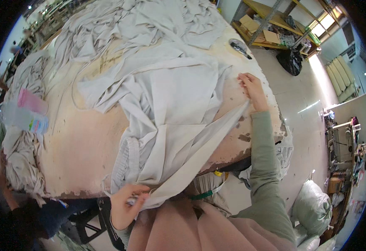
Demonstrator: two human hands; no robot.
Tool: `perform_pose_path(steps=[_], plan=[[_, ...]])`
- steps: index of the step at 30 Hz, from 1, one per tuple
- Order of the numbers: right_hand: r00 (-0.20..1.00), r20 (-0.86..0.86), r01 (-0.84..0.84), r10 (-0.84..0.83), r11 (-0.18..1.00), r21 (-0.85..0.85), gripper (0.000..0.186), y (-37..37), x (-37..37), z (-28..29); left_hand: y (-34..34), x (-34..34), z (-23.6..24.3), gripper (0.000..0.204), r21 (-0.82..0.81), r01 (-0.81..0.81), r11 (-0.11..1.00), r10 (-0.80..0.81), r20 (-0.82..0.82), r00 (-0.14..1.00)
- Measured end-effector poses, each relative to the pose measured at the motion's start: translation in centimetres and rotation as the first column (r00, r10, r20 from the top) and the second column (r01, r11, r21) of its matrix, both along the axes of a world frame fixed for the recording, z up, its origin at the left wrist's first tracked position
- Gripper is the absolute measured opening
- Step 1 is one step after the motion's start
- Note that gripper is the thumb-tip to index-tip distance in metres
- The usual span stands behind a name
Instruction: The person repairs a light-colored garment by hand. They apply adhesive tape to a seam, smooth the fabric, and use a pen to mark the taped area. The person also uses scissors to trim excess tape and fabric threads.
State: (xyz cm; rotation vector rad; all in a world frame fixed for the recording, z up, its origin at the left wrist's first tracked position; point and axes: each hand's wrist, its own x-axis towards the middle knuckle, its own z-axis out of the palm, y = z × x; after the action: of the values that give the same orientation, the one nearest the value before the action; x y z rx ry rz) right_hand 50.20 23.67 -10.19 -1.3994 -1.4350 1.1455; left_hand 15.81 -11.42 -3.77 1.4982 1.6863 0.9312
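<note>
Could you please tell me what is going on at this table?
A pale grey garment lies spread and rumpled on the table, between a person's two hands. The left hand is at its near edge, with something small and shiny that I can't identify. The right hand is beside the far end of a long fabric strip; its grip is unclear. More grey fabric is heaped beyond.

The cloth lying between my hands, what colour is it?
The cloth is a plain pale grey; it shows best in the head view.
</note>
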Motion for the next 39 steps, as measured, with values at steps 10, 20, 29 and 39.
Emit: perform_pose_path(steps=[10,20,29,39], plan=[[0.755,0.292,-0.626,0.587,0.777,0.057,0.029,-6.8,-10.6,2.5,4.2,1.2,-3.2,0.020,0.277,-0.418,0.866,0.465,-0.136,0.875],[0.731,0.143,-0.677,0.667,0.736,0.027,0.021,-10.2,-8.9,6.3,2.1,-2.9,-4.5,0.033,0.077,-0.719,0.691,0.592,0.510,0.624],[0.554,0.476,-0.647,0.683,0.713,-0.270,0.016,-9.9,-4.7,8.8,-0.6,-6.1,-4.5,0.036,0.156,-0.842,0.516,0.719,0.456,0.525],[0.387,0.347,-0.850,0.854,0.476,-0.224,0.012,-11.9,-1.1,10.7,-2.2,-1.8,1.3,0.032,0.022,0.131,0.991,-0.133,0.155,0.979]])
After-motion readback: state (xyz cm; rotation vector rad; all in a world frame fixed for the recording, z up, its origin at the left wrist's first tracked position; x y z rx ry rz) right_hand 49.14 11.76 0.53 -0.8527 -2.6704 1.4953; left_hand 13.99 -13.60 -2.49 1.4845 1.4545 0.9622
